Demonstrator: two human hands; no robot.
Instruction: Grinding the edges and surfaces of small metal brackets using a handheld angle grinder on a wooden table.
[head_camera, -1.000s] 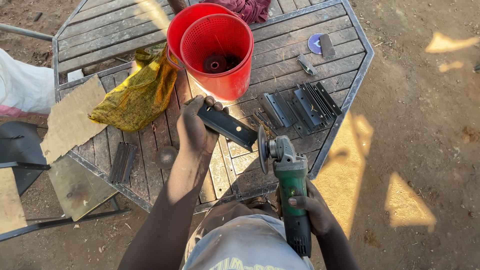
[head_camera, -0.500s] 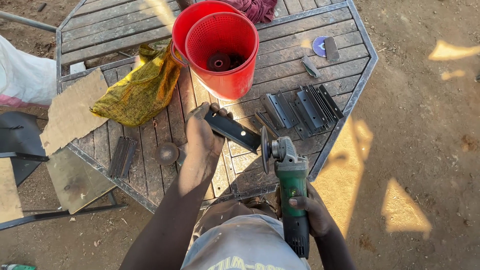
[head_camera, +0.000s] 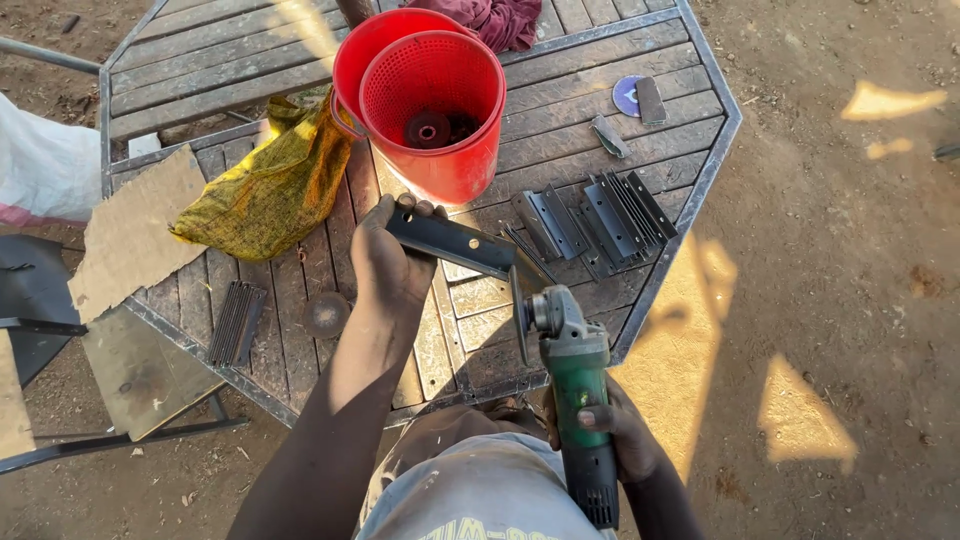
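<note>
**Gripped bar meets the grinder at the table's near edge**

Clamped in the left hand (head_camera: 385, 265), fingers wrapped over its top end, a dark flat metal bar (head_camera: 450, 240) lies slanted on the wooden slat table (head_camera: 200, 90). The right hand (head_camera: 618, 435) is closed around the green angle grinder (head_camera: 572, 390), whose disc stands on edge at the bar's lower end. Just beyond sit two stacked red baskets (head_camera: 435, 110), a yellow bag (head_camera: 265, 190) and a pile of metal brackets (head_camera: 600, 215).
</note>
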